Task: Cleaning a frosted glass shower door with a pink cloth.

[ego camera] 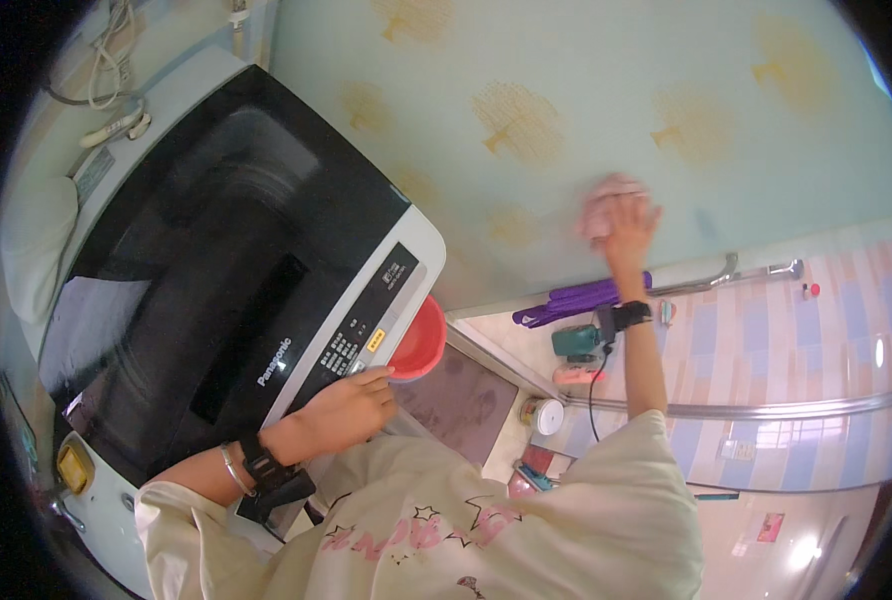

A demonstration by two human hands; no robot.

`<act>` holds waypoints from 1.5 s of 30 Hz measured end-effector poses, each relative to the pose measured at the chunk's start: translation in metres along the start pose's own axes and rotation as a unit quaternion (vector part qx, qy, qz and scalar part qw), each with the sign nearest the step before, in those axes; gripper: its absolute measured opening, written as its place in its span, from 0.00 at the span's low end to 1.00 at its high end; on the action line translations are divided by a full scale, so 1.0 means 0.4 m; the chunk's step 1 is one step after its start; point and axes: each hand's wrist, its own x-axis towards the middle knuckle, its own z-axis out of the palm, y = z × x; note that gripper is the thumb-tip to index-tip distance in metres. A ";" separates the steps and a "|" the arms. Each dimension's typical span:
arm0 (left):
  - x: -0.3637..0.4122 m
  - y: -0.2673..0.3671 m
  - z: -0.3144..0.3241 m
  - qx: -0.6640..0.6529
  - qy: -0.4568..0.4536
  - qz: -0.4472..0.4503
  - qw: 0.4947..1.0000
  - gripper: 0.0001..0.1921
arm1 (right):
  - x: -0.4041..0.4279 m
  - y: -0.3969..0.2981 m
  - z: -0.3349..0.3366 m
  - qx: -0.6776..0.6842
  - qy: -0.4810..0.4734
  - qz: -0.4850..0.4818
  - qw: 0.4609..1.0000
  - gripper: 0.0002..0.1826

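My right hand (629,229) is spread over a folded pink cloth (617,187), pressing it flat against a pale frosted glass panel (431,127) with yellow tree patterns. Both hand and cloth look slightly blurred. On the left, my left hand (348,405) rests on the front edge of a black and white Panasonic top-load washing machine (220,195), beside its control panel (371,322). Nothing shows in that hand, and its fingertips point toward a red basin (422,341) partly hidden beneath the machine's front edge.
A purple cloth (581,298) hangs on a metal bar along the panel's lower edge. Beyond it are a green bottle (575,341) and a white-lidded tub (543,416). A white sink (108,517) with a yellow soap dish (75,469) stands at lower left; cables (115,67) hang above the washer.
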 end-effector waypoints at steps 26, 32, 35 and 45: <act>0.000 0.005 -0.008 0.033 -0.021 -0.004 0.999 0.03 | 0.000 -0.023 -0.081 0.017 -0.070 0.021 0.997 0.35; 0.001 0.009 -0.003 0.044 -0.020 0.000 0.999 0.03 | 0.020 0.250 -0.228 -0.036 0.195 0.189 0.962 0.33; 0.006 0.010 -0.012 0.050 -0.027 0.003 0.998 0.03 | 0.011 0.260 -0.229 0.091 0.287 0.245 0.922 0.34; 0.008 0.009 -0.003 0.051 -0.031 -0.001 0.998 0.04 | -0.181 -0.063 0.055 0.165 0.108 0.304 0.932 0.33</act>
